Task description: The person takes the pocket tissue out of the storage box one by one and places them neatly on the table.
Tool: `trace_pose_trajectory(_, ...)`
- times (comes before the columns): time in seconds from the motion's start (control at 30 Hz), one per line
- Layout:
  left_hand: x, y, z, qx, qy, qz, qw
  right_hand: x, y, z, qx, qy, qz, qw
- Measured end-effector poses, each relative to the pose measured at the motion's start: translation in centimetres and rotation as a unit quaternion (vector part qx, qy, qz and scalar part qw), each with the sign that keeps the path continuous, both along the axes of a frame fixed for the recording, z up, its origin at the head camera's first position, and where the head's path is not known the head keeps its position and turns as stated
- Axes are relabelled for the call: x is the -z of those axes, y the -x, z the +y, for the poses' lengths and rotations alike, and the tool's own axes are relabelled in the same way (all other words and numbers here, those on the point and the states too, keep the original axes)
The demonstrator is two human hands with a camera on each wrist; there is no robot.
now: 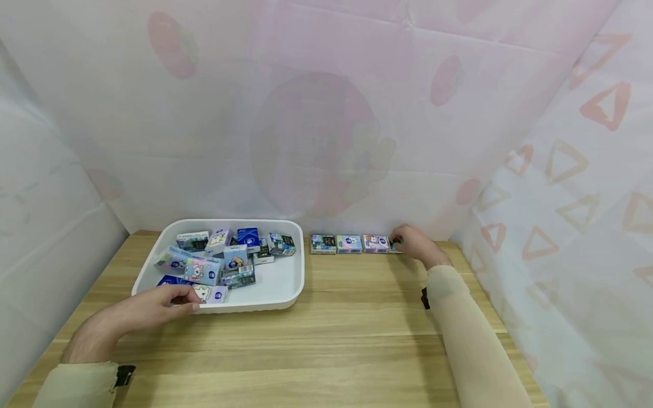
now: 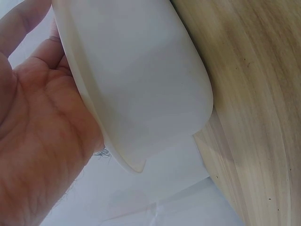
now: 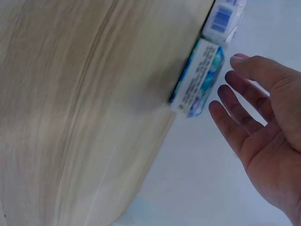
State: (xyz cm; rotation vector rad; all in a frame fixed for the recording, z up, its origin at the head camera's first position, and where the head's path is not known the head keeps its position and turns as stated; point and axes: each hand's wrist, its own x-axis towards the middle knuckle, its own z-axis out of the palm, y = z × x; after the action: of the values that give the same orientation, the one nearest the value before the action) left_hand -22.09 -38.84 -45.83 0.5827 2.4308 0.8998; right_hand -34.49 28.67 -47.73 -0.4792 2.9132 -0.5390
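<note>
A white tray [image 1: 278, 279] on the left holds several small tissue packs, dark-patterned, blue, purple and pastel. My left hand [image 1: 153, 307] rests over its front-left rim, fingers bent loosely beside a purple-and-white tissue pack [image 1: 216, 294]. The left wrist view shows the palm along the tray's outer wall [image 2: 141, 84]; the fingertips are hidden there. To the right, tissue packs lie in a row: a dark one [image 1: 323, 244], a pastel one [image 1: 349, 243], a purple-white one [image 1: 375, 243]. At the row's right end, my right hand [image 3: 268, 127] has spread, relaxed fingers beside a blue-green tissue pack [image 3: 198, 77], apparently just apart from it.
The wooden table [image 1: 331, 340] extends in front of the tray and row. A pale printed cloth [image 1: 326, 141] hangs close behind them, with similar cloth on the left and right sides.
</note>
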Motion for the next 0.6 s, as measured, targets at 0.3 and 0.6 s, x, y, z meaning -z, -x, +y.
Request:
trace_pose_trajectory(0.3,0.2,0.1,-0.3,0.001,-0.012,-0.008,0.9999,-2.8,-1.6,-6.8,0.000,-0.010,0.029,0.9995)
trace_pose_trajectory(0.6,0.3,0.1,-0.2,0.007,-0.010,0.000,0.9999,-4.3,-3.0,-12.5,-0.052,-0.010,0.050,0.9973)
